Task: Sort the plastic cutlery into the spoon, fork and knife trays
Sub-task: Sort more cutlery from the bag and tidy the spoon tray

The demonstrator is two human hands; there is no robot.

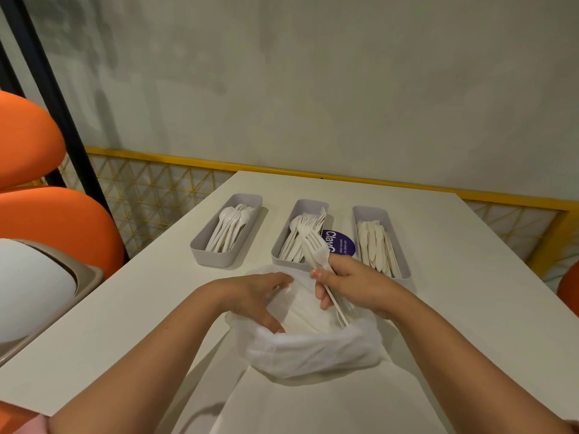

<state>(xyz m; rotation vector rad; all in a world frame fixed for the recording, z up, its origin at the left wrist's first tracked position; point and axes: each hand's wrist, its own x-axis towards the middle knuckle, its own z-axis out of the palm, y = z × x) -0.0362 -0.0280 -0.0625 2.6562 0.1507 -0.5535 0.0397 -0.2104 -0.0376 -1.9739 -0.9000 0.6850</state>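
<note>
The right hand (351, 281) is closed around a small bunch of white plastic forks (316, 245), pinched at the handles with the tines sticking up and away, just in front of the fork tray (308, 205), the middle one of three grey trays. The left hand (253, 297) rests at the mouth of the thin white plastic bag (313, 349), fingers curled loosely on its rim as if holding it open; whether it grips any cutlery cannot be told. Seen from the fork tray, the spoon tray (247, 198) lies to the left with spoons in it, the knife tray (369, 211) to the right with knives laid flat, and the bag sits nearer the person, with more white pieces dimly visible inside. A purple sticker (340, 242) shows on the white table (454, 277) between the fork and knife trays. These forks are likely very light, fairly stiff but brittle at the tines, and smooth enough to slide against one another, so a firm hold across the handles suits them best. The bag is limp and would probably collapse if released.
</note>
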